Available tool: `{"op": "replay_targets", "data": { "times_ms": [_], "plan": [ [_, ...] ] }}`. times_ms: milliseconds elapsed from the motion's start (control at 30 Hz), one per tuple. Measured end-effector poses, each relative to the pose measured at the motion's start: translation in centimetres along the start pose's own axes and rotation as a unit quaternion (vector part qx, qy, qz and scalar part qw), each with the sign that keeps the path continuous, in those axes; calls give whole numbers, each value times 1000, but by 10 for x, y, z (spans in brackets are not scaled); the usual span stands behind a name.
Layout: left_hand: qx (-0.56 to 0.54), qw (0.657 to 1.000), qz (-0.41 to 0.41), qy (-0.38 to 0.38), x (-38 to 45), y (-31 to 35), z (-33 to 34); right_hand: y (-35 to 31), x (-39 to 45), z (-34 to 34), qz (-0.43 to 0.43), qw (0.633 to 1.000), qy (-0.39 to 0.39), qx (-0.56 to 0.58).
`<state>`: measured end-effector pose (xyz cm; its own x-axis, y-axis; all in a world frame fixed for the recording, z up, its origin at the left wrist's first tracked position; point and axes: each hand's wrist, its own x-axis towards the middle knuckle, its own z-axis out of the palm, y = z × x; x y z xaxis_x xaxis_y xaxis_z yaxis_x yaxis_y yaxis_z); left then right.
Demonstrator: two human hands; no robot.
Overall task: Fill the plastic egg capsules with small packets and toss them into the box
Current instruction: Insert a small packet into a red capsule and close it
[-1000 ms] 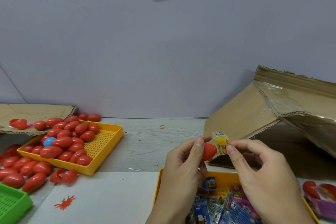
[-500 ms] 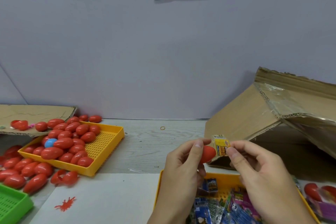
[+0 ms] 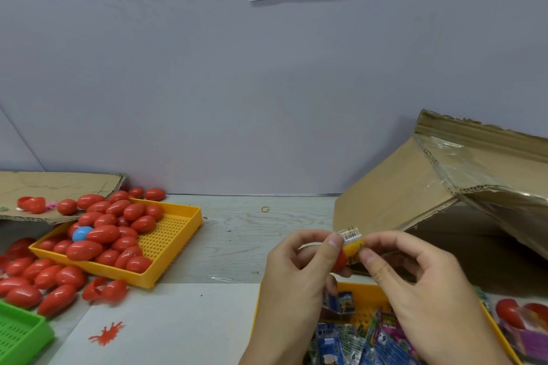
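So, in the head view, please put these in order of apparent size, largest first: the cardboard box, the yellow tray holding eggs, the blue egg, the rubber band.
1. cardboard box
2. yellow tray
3. blue egg
4. rubber band

The box runs out of frame, so its full size is not visible. The rubber band lies farther away, so it may look smaller.

Red eggs (image 3: 103, 234), one blue (image 3: 81, 233); yellow packet (image 3: 353, 247), seemingly barcoded.

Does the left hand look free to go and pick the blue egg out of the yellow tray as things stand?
Probably not yet: the left hand grips a red capsule half while the right hand pushes a yellow packet into it. The blue egg itself lies uncovered among red eggs.
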<state>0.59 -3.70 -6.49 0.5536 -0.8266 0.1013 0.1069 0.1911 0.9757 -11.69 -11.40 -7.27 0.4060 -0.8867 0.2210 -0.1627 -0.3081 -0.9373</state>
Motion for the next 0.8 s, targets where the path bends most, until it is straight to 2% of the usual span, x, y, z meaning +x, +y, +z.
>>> {"op": "replay_targets", "data": {
  "times_ms": [600,800],
  "plan": [
    [68,997,36,-15,0,0,0,-15,-4,-2,15,999,-4,47],
    [127,990,48,-28,-1,-4,0,-17,-3,-2,28,997,7,66]
  ]
}}
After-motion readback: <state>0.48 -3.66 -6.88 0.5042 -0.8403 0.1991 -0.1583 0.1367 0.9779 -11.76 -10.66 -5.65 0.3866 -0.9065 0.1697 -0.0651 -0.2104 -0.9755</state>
